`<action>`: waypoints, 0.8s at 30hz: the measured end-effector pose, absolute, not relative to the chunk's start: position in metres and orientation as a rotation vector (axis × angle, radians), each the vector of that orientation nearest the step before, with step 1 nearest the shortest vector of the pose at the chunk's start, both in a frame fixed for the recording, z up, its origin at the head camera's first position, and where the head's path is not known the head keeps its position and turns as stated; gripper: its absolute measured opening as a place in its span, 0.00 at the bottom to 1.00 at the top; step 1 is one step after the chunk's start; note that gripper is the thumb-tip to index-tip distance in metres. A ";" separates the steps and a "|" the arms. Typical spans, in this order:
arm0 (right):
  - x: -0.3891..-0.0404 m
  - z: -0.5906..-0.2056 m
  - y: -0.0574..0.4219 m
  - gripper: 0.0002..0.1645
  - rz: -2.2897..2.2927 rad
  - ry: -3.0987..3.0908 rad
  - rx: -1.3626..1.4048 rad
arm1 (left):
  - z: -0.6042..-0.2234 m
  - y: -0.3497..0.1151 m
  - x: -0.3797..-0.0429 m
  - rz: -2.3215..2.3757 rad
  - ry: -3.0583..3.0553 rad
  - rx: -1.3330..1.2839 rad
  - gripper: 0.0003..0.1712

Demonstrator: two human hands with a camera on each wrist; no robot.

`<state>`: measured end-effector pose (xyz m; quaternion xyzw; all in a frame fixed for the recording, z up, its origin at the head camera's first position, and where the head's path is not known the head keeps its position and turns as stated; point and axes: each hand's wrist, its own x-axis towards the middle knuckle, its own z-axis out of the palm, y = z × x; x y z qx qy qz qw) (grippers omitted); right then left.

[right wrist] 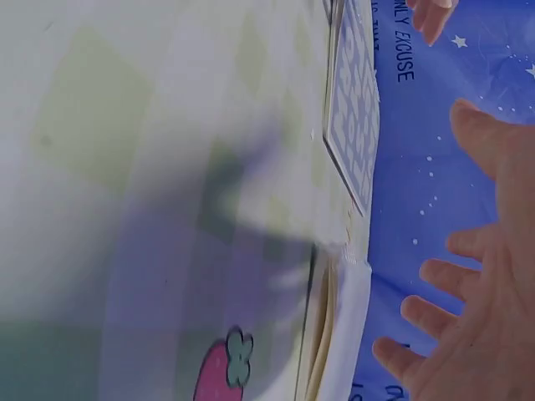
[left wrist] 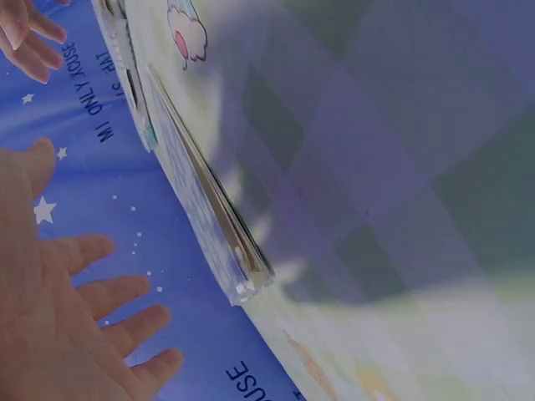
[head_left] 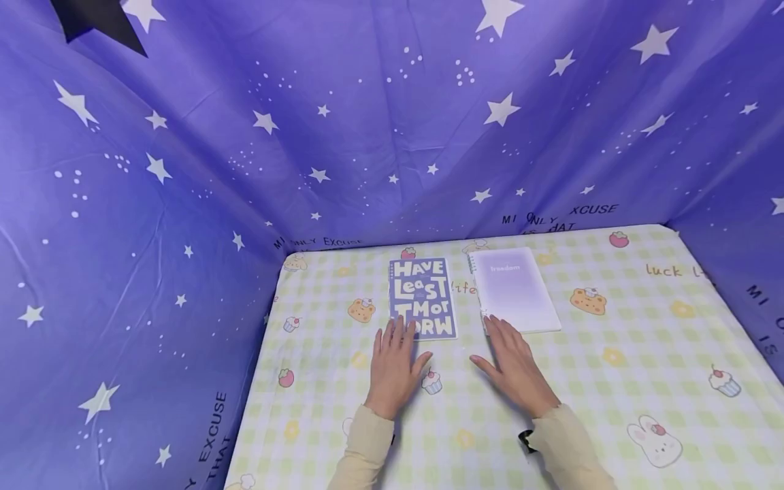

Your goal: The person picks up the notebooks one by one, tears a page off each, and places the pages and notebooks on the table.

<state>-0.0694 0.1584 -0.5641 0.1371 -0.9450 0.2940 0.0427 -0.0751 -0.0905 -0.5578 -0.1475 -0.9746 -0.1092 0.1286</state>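
Two spiral notebooks lie side by side on the table. The one on the left is a blue notebook [head_left: 422, 289] with big white lettering on its cover. To its right is a lilac notebook [head_left: 514, 289] marked "freedom", its spiral along the left edge. My left hand [head_left: 393, 371], fingers spread, is at the near edge of the blue notebook and overlaps its lower corner in the head view. Beside the lilac notebook's near left corner is my right hand [head_left: 513, 367], also with straight fingers. Both wrist views show the hands raised off the tabletop, holding nothing.
A green-and-white checked cloth [head_left: 612, 388] with cartoon prints covers the table. Purple star-patterned curtain [head_left: 392, 136] hangs behind the table and along both sides. A black star-shaped piece [head_left: 101, 24] shows at the top left.
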 end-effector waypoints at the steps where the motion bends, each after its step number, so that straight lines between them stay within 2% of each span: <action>1: -0.070 -0.565 0.156 0.48 0.909 -2.888 0.417 | -0.558 -0.092 -0.076 -0.310 -2.833 -0.425 0.39; 24: -0.090 -0.581 0.116 0.43 1.081 -2.912 0.310 | -0.569 -0.107 -0.097 -0.191 -2.913 -0.399 0.33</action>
